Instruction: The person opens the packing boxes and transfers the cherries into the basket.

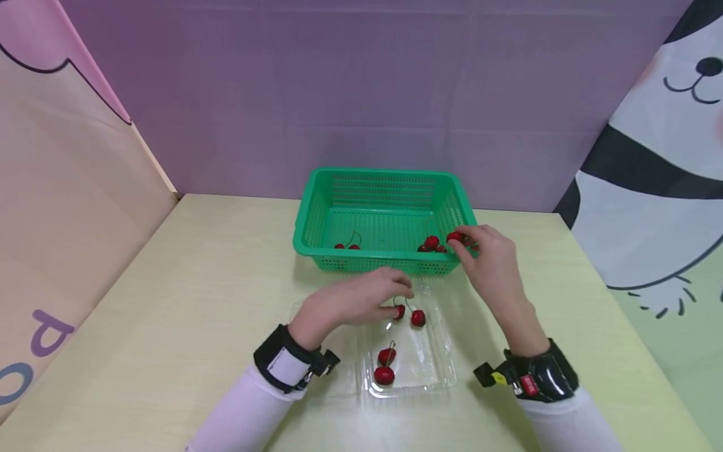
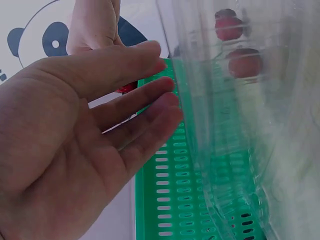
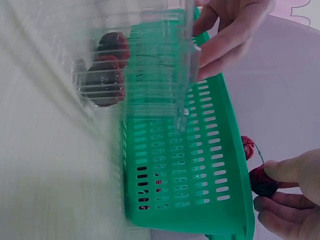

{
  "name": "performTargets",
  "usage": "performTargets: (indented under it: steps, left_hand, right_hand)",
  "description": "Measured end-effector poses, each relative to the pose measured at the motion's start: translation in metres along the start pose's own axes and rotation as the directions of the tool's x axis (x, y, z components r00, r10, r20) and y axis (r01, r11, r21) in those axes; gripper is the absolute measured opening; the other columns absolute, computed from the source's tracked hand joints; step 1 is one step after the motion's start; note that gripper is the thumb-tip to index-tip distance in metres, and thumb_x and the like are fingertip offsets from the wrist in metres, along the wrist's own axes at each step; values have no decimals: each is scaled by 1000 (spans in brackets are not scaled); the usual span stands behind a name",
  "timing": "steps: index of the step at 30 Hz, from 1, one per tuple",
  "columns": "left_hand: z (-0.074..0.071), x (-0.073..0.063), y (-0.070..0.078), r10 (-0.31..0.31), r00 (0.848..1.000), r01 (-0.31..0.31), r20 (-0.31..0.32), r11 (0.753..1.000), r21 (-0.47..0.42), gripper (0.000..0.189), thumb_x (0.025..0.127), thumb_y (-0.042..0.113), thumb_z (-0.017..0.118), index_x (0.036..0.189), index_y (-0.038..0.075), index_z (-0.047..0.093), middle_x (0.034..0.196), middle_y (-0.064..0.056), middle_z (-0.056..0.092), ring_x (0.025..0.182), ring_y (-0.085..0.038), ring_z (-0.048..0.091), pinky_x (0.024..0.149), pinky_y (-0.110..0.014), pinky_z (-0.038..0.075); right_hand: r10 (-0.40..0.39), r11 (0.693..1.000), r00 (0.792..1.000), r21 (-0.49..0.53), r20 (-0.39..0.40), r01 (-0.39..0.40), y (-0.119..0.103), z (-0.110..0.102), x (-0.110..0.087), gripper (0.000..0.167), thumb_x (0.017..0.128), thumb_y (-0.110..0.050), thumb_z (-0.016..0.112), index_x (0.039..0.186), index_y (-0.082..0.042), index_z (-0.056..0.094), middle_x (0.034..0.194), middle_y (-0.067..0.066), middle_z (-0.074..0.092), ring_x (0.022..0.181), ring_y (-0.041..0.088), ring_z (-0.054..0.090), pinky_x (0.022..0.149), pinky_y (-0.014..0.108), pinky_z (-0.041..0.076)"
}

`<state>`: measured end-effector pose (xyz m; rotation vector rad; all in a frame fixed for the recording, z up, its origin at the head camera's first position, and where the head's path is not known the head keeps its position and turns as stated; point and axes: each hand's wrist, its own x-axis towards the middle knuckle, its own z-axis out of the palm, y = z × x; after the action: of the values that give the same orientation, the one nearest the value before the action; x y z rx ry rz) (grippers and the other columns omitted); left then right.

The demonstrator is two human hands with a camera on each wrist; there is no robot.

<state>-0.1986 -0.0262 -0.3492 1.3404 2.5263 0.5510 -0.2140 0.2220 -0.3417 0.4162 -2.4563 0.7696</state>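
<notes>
My right hand (image 1: 497,270) pinches a dark red cherry (image 3: 263,181) over the front right corner of a green plastic basket (image 1: 384,255). A second cherry (image 3: 247,147) hangs beside it in the right wrist view, joined by a green stem. My left hand (image 1: 358,298) hovers above a clear plastic container (image 1: 415,364), its fingers loosely bent and holding nothing in the left wrist view. Just by its fingertips lie two stemmed cherries, one (image 1: 418,318) in plain sight and the other partly covered. Two more cherries (image 1: 384,375) sit at the container's near end.
Inside the basket, a small cluster of cherries (image 1: 432,242) lies at the right and a stemmed pair (image 1: 354,247) at the left, both partly hidden by the front rim. A purple backdrop (image 1: 373,94) stands behind the pale wooden table (image 1: 186,301).
</notes>
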Motion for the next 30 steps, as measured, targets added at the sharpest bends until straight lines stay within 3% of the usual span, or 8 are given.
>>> performTargets:
  steps: [6,17,23,30]
  left_hand:
    - [1,-1,2,-24,999,24,39,1000,7,35,102,17,67,136,7,66,144,-10,56,136,-23,48,112,-31,40]
    - [5,1,1,-17,998,16,53,1000,19,34,101,18,68,133,6,68,135,-8,60,127,-19,56,106,-29,45]
    - [6,1,2,-26,998,25,53,1000,10,33,100,18,69,131,7,69,129,-5,60,119,-16,58,100,-26,48]
    - [7,1,4,-45,994,44,97,999,16,34,99,18,71,131,8,70,130,-5,61,120,-16,57,101,-25,47]
  right_hand:
    - [-18,999,1000,-36,-11,18,2,2,0,18,91,-2,77,107,7,74,94,21,71,83,35,69,66,45,51]
    - [-78,990,996,-123,-33,74,7,5,-1,21,88,-4,80,106,6,75,93,22,72,79,38,68,68,52,51]
    - [-65,988,998,-145,-23,61,9,7,-2,21,88,-5,80,107,5,75,94,21,73,80,39,68,69,53,51]
    - [-38,989,999,-145,7,39,9,7,-2,21,89,-5,79,106,5,75,94,20,73,82,39,68,71,54,51]
